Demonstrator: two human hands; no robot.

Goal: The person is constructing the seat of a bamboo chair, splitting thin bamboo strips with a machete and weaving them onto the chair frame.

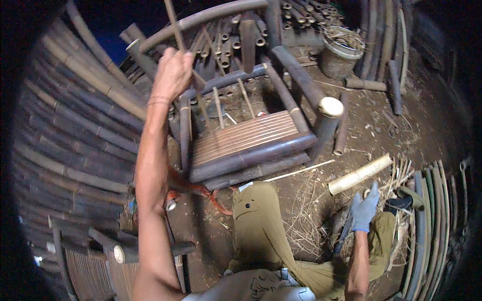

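Observation:
My bare left hand is raised beyond the left side of a bamboo chair frame, its fingers closed round a long thin bamboo strip. The strip runs up out of view, and its blurred lower end hangs over the chair. The chair frame has thick dark poles and a partly slatted seat. Two loose-looking slats cross its open part. My right hand, in a grey-blue glove, has its fingers stretched out beside my knee. A dark long tool lies just below it, its kind unclear.
A pale split bamboo piece lies ahead of the gloved hand, near scattered shavings. A bucket of scraps stands at the back right. Bamboo poles line the right, stacked poles the left. Another bamboo seat is lower left.

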